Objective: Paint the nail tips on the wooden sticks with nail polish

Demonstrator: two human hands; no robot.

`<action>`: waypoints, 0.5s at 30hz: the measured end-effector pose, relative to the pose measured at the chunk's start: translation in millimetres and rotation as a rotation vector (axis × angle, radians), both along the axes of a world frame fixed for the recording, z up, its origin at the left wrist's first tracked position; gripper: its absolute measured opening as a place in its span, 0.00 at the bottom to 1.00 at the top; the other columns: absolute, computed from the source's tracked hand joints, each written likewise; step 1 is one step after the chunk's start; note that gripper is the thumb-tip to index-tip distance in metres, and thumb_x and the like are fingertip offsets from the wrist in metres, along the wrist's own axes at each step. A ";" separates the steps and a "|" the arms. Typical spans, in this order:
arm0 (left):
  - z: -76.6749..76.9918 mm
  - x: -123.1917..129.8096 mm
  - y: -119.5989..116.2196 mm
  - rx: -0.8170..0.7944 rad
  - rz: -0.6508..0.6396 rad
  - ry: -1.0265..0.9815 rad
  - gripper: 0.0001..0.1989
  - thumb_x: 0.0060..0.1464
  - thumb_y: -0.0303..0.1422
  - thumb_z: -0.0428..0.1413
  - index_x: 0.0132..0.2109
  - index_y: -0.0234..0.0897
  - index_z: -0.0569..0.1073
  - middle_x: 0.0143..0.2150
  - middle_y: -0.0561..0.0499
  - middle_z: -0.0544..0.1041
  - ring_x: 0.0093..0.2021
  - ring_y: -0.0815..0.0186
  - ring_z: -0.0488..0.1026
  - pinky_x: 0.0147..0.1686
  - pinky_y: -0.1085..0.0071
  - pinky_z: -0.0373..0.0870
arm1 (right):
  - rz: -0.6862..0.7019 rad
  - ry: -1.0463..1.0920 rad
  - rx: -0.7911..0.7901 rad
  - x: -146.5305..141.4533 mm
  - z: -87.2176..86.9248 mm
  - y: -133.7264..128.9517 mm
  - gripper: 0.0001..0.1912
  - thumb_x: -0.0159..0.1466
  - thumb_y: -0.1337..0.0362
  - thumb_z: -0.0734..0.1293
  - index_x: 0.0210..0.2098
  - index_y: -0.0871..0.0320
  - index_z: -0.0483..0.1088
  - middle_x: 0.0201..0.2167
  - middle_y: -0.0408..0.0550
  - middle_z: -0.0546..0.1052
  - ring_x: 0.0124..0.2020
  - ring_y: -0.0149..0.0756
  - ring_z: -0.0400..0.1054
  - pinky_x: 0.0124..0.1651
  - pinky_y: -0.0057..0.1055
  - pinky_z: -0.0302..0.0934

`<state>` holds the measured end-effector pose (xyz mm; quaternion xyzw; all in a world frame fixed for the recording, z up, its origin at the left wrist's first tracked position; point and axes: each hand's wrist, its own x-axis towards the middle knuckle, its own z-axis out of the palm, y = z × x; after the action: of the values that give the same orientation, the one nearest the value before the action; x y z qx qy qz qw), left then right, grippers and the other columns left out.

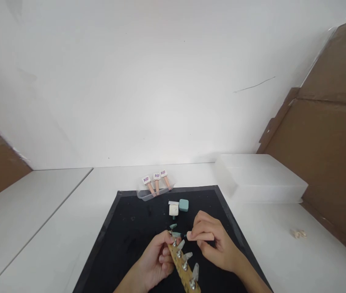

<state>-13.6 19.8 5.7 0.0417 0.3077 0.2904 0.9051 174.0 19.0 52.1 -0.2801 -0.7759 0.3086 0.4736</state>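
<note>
My left hand [156, 260] is closed around the upper part of a yellowish strip [179, 264] with a row of metal holders. Several nail tips stand on these holders; the two at the far end are green, and a clear nail tip [195, 272] is at the near end. In my right hand [214, 242] a nail polish brush [205, 236] is pinched by its peach handle. Its dark bristle end points left, close beside the second green nail tip [176, 234]. Beyond the hands lies a white square bottle [173, 210] with a dark teal neck.
A teal rounded block [183, 204] sits beside the white bottle on the black mat [136, 240]. Behind is a clear tray [145, 197] with three peach-handled polish bottles [156, 177]. To the right are a translucent white box [261, 179] and small beige pieces [298, 233].
</note>
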 end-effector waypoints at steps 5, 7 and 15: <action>1.9 -1.7 0.8 0.018 0.014 0.009 0.08 0.40 0.25 0.52 0.18 0.33 0.61 0.11 0.64 0.49 0.09 0.83 0.43 0.08 0.87 0.41 | 0.009 0.121 -0.020 0.2 1.6 -1.4 0.12 0.55 0.76 0.61 0.31 0.55 0.73 0.23 0.45 0.69 0.26 0.36 0.62 0.29 0.31 0.57; 1.7 -1.0 0.6 0.021 0.014 0.018 0.08 0.40 0.25 0.52 0.18 0.33 0.61 0.11 0.64 0.50 0.09 0.83 0.43 0.08 0.87 0.42 | 0.038 0.144 -0.037 0.2 0.8 -2.3 0.12 0.57 0.74 0.61 0.34 0.55 0.73 0.25 0.45 0.69 0.27 0.36 0.63 0.29 0.31 0.58; -1.3 4.0 0.8 0.007 0.005 0.076 0.08 0.40 0.25 0.51 0.17 0.32 0.62 0.10 0.63 0.51 0.09 0.83 0.42 0.08 0.87 0.44 | 0.115 0.045 -0.113 -0.4 -2.0 -1.6 0.15 0.56 0.76 0.62 0.37 0.54 0.74 0.29 0.45 0.67 0.30 0.36 0.65 0.33 0.31 0.59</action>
<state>-9.6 20.7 4.4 0.0552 0.3407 0.2920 0.8920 173.5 17.4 50.2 -0.2543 -0.7614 0.3845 0.4558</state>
